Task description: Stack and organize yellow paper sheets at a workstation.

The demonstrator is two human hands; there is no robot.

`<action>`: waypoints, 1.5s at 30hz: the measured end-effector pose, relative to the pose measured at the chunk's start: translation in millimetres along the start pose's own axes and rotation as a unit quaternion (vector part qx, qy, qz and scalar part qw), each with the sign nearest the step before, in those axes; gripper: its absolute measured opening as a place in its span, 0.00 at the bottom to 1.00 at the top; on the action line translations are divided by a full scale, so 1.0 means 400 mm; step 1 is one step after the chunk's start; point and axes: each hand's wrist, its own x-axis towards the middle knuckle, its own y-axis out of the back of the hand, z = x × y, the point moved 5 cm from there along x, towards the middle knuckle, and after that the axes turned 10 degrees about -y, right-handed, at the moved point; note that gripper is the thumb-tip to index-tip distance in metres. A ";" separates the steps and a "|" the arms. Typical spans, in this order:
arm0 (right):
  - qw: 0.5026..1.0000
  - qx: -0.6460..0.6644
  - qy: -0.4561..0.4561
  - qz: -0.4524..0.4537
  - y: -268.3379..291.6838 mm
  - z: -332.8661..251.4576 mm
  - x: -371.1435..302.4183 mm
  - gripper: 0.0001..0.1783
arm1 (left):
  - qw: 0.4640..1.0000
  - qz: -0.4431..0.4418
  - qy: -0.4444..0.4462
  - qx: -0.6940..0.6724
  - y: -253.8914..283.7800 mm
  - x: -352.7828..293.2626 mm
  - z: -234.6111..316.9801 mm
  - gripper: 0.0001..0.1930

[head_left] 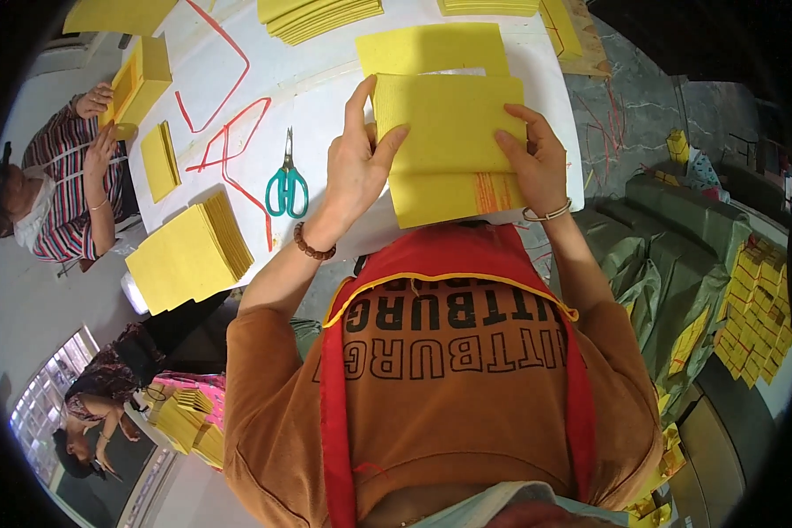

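Between my two hands is a stack of yellow paper (449, 123), gripped at its left and right edges. My left hand (356, 163) holds the left edge, thumb on top and index finger along the far corner. The right edge is in my right hand (537, 158), thumb and fingers bent onto it. How thick the stack is cannot be seen from above. Nearer me, a yellow sheet (427, 201) with orange-red streaks shows below the stack. Beyond it lies another yellow sheet (414, 51). Scissors with teal handles (287, 189) rest left of my left hand.
Red strips (238, 119) lie across the white table (317, 88). Yellow paper piles stand at the near left (194, 251) and far edge (321, 18). A person in a striped top (70, 180) handles a yellow block at left; another person (106, 396) is behind. Green sacks (642, 255) stand right.
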 end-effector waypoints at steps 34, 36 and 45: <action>0.798 -0.552 0.213 -0.117 -0.057 -0.046 -0.147 0.38 | 0.883 -0.233 -0.329 0.242 -0.080 -0.026 0.069 0.31; 0.803 -0.546 0.207 -0.123 -0.056 -0.044 -0.145 0.37 | 0.884 -0.204 -0.334 0.255 -0.076 -0.025 0.072 0.31; 0.931 -0.280 0.099 -0.214 0.006 -0.113 -0.035 0.35 | 0.782 -0.131 -0.409 0.451 -0.109 -0.020 0.112 0.23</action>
